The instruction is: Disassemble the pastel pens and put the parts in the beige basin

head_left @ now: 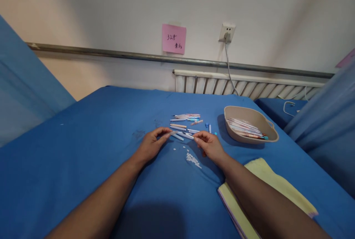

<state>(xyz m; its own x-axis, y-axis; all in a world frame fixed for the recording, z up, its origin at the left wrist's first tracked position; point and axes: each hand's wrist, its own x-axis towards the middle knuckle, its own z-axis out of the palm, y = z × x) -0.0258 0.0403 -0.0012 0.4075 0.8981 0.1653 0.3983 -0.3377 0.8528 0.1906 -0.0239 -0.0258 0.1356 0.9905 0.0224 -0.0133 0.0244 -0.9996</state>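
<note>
Both my hands rest on a blue cloth-covered table [111, 128]. My left hand [151, 144] has its fingers pinched on the end of a thin white pen part [176, 136]. My right hand [210, 144] pinches another white pen barrel [185, 135] at its right end. Beyond the hands lie several loose pens and pen parts [185, 119], and small blue caps [207, 125] sit to the right. A heap of tiny white bits [192, 159] lies between my wrists.
A beige oval tray [273, 137] at the right holds several pens. A yellow cloth over a notebook [266, 180] lies under my right forearm. A wall with a pink note [173, 38], a socket and a radiator [244, 85] stands behind.
</note>
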